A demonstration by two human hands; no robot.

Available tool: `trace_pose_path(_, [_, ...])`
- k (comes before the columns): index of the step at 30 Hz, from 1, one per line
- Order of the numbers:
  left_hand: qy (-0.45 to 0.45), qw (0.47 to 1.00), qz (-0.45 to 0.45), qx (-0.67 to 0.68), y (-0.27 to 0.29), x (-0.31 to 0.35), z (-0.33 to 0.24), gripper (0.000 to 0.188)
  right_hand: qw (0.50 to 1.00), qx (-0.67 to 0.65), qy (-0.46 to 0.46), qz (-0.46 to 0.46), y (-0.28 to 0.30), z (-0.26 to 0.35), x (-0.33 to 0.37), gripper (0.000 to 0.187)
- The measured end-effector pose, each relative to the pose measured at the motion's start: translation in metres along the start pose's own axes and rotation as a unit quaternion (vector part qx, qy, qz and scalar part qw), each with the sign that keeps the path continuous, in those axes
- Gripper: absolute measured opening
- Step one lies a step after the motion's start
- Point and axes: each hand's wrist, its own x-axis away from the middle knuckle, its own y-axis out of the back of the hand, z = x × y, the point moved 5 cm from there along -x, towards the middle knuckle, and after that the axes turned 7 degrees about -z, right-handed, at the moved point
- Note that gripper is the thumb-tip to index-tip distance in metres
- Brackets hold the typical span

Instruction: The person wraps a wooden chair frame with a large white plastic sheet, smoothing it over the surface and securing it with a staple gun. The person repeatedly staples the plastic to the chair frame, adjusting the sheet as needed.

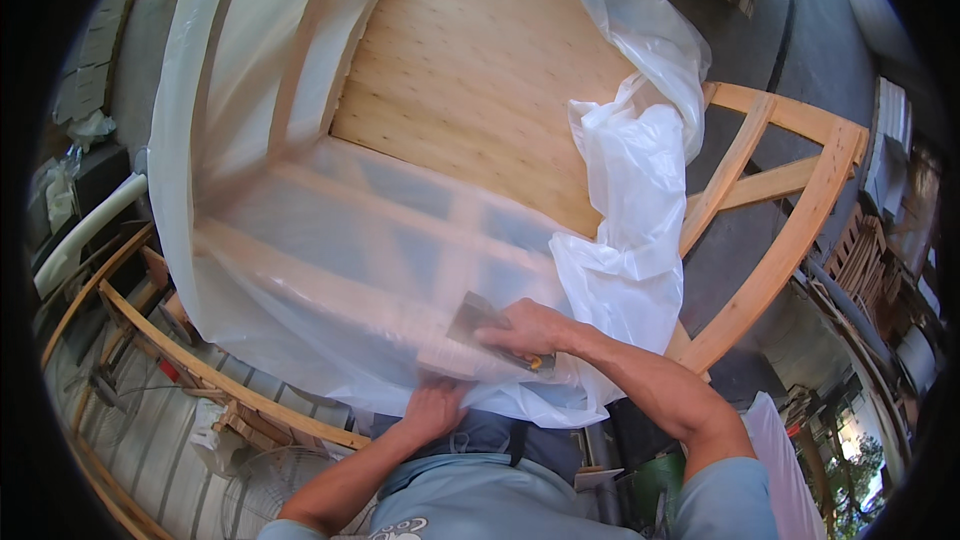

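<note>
My right hand (530,328) is wrapped round a grey tool that looks like a staple gun (473,316), with an orange spot near its rear end. It sits over the near rail of a wooden frame, covered by translucent plastic film (370,325). To its left, my left hand (436,408) has its fingers closed on the near edge of the film, close to my waist. The fingertips are partly hidden. Through the film, pale wooden rails (400,210) show. Bunched film (640,190) lies along the frame's right side.
A plywood panel (480,70) fills the frame's far part. Film-covered uprights (300,50) rise at left. Bare curved timber framing (790,250) extends right. Another curved wooden frame (210,365) and a wire fan guard (270,490) stand at lower left. Stacked wood pieces (860,260) lie far right.
</note>
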Motion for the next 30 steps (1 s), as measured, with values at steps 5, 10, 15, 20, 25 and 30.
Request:
trace_pose_path(5, [-0.01,1.0,-0.008,-0.007,-0.011,-0.006,0.007,0.047,0.991,-0.112,-0.049,-0.056,0.036,-0.026,-0.012,0.059])
trace_pose_path(10, [-0.022,1.0,-0.015,0.002,-0.019,-0.013,0.014,0.049,0.966,-0.161,-0.141,-0.142,0.102,-0.07,-0.052,0.066])
trace_pose_path(15, [-0.003,1.0,0.007,-0.004,-0.028,-0.015,0.02,0.051,0.976,-0.162,-0.131,-0.066,0.099,-0.089,-0.128,0.068])
trace_pose_path(20, [-0.008,1.0,-0.017,-0.019,-0.028,-0.017,0.024,0.056,0.979,-0.12,-0.163,-0.039,0.083,-0.096,-0.186,0.061])
trace_pose_path(25, [-0.041,0.999,-0.024,0.003,-0.033,-0.018,0.029,0.055,0.977,-0.079,-0.186,-0.074,0.061,-0.116,-0.217,0.056])
trace_pose_path(30, [-0.073,0.994,-0.08,-0.024,-0.035,-0.019,0.031,0.054,0.968,-0.093,-0.161,-0.166,0.052,-0.127,-0.22,0.057])
